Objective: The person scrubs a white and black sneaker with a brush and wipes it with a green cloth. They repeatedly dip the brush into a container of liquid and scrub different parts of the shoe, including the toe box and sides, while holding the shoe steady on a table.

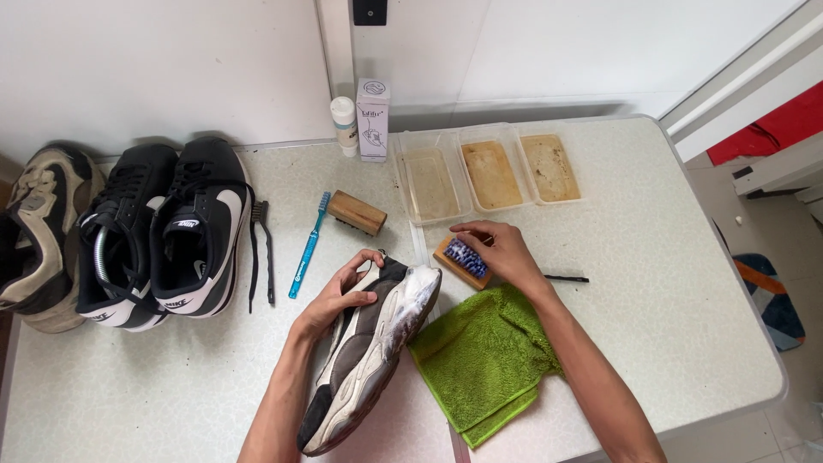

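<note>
My left hand [339, 296] grips a grey and white sneaker [369, 351] near its toe end, holding it tilted on its side with white foam on the toe. My right hand [501, 253] rests on a wooden brush with blue bristles [461, 260], fingers curled over it, just right of the shoe's toe. A green microfibre cloth [484, 356] lies under my right forearm beside the shoe.
A black and white pair of sneakers [163, 236] and a beige shoe [39, 231] sit at the left. A blue toothbrush [309, 246], a wooden brush [356, 212], a black thin brush [262, 249], three plastic trays [489, 176], a bottle [345, 124] and a box [373, 120] lie behind.
</note>
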